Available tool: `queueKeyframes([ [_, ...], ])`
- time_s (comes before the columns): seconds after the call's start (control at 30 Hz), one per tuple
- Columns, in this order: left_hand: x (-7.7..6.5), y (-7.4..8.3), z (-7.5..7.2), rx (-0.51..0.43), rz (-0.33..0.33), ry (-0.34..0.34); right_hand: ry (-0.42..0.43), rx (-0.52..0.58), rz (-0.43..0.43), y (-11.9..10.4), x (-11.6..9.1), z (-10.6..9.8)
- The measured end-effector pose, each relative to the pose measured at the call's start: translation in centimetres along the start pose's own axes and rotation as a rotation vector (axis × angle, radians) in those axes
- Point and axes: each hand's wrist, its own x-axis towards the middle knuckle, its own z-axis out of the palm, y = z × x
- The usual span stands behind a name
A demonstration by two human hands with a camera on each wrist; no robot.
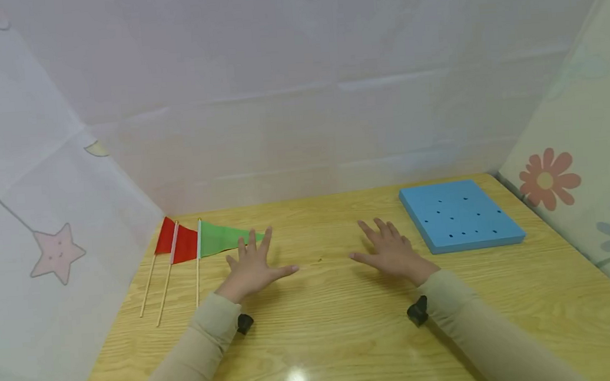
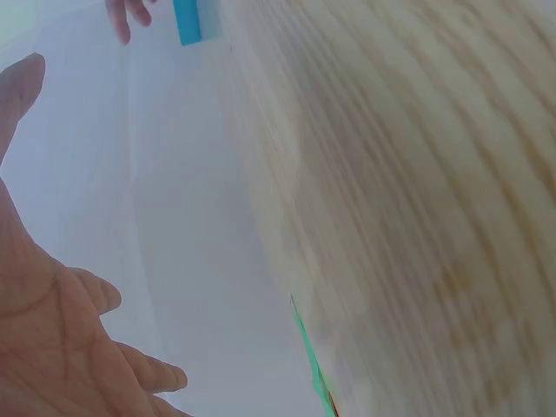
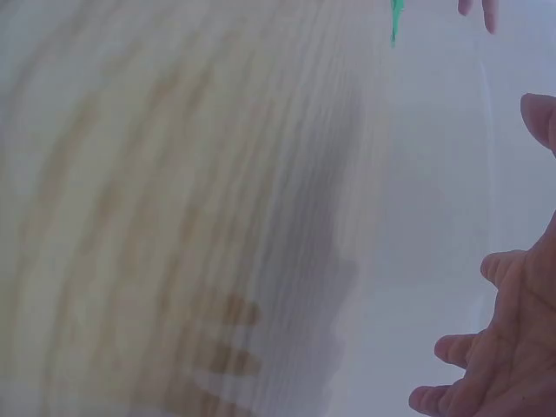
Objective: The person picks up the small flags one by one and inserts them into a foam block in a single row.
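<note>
My left hand (image 1: 251, 270) hovers over the table with its fingers spread, holding nothing. Just beyond its fingers is the tip of a green pennant flag (image 1: 220, 238) on a thin stick. Beside that flag, to the left, lie two red flags, a nearer-to-centre red flag (image 1: 185, 245) overlapping an outer red flag (image 1: 164, 236). My right hand (image 1: 394, 254), also spread and holding nothing, is left of a blue board (image 1: 461, 215) dotted with small dark holes. In the left wrist view the palm (image 2: 52, 330) faces the wood surface; the green flag shows low in that view.
A wooden table (image 1: 315, 331) spans the work area. White sheet walls stand at the back (image 1: 300, 126) and both sides, printed with a star (image 1: 57, 254) on the left and flowers (image 1: 548, 179) on the right. The blue board lies near the right wall.
</note>
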Motion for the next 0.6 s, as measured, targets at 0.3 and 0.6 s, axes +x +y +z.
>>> queueKeyframes([
  [0.3,-0.3,-1.1,-0.6,-0.011,-0.041,0.014,0.038,0.022,0.008,1.8,0.0,-0.2],
  [0.6,-0.5,-2.5,-1.8,-0.009,-0.066,0.059,0.099,0.045,-0.002,2.6,-0.6,-1.6],
])
